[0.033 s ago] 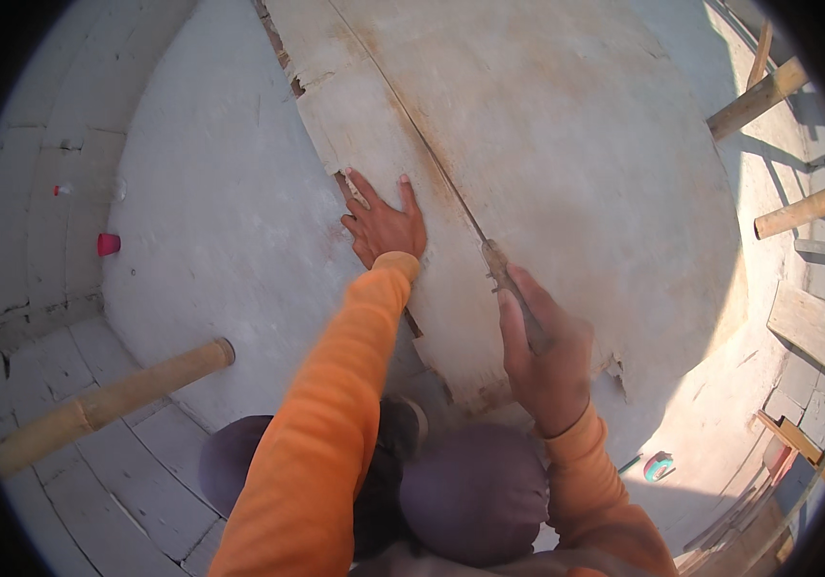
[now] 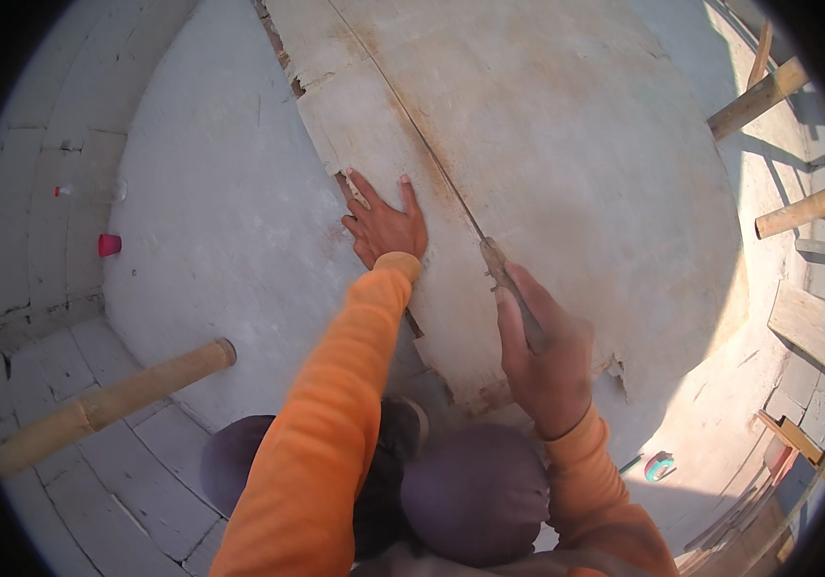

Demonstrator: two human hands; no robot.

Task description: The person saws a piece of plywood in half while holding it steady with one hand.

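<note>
Saw sits gripped in the right hand before me, along a slit in the board, whose ragged edge lies under the spread left hand.

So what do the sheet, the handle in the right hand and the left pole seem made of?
Sheet: probably plywood, dull and stained, with splintered edges. Handle: perhaps wood, brown and worn, though partly covered. Pole: likely bamboo, smooth tan, with a ringed joint and round end.
</note>
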